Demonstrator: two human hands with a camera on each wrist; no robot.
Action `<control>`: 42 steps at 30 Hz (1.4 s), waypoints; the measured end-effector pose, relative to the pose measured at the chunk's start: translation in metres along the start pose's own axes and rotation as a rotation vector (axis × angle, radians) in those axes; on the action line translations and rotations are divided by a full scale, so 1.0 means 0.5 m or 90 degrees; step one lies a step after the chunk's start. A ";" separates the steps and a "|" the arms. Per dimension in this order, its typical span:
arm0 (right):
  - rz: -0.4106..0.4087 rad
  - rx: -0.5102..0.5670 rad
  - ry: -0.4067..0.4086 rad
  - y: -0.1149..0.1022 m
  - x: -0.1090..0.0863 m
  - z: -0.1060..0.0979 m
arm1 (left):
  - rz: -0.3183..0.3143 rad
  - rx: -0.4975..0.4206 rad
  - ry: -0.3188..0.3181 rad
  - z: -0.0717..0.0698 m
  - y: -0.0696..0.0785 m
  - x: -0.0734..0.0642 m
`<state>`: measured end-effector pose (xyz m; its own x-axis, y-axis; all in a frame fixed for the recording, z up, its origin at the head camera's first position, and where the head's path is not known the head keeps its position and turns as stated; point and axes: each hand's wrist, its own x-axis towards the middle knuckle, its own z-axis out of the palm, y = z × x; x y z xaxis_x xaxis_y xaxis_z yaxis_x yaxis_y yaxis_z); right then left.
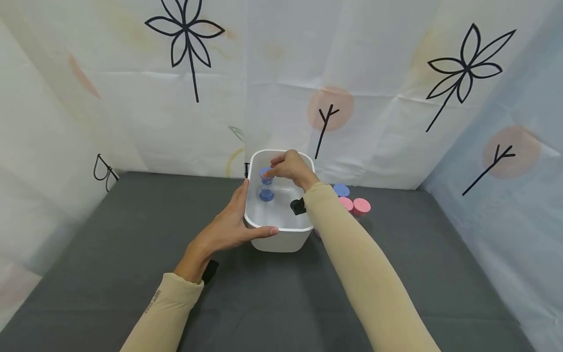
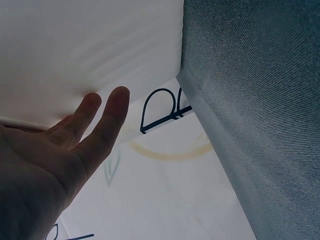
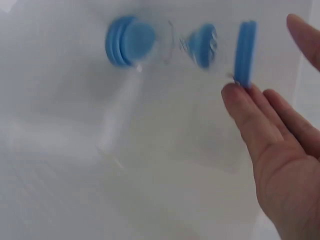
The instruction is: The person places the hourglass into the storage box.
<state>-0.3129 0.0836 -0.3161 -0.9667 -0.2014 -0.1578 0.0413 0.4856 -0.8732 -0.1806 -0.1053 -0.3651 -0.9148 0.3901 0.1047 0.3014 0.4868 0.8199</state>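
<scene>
A sand timer with blue caps and blue sand stands upright inside a white plastic bin, near its left wall. My right hand is over the bin. In the right wrist view its fingertips touch the edge of the timer's upper cap, while the thumb is apart from it. My left hand rests against the bin's left side, thumb along the front rim. Straight fingers of that hand touch the outer wall in the left wrist view.
Right of the bin, partly behind my right forearm, are a blue-capped piece and pink-capped pieces. A grey cloth covers the table. Printed white curtains stand behind it and at both sides.
</scene>
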 end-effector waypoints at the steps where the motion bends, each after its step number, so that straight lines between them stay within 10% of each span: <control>1: -0.004 -0.001 0.000 -0.004 -0.003 -0.006 | 0.002 0.000 0.001 0.001 0.000 0.000; 19: -0.207 0.107 -0.079 -0.030 -0.147 -0.155 | 0.014 -0.015 0.011 0.005 0.001 0.006; 30: -0.248 0.112 -0.031 0.116 -0.283 -0.225 | 0.051 -0.032 0.013 0.009 -0.003 0.011; 42: -0.215 0.050 0.123 0.281 -0.326 -0.296 | 0.042 -0.032 0.015 0.008 -0.001 0.007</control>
<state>-0.1870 0.3105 -0.3448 -0.9584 -0.1718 0.2278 -0.2756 0.3507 -0.8950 -0.1827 -0.1009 -0.3675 -0.8997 0.4009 0.1726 0.3480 0.4201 0.8381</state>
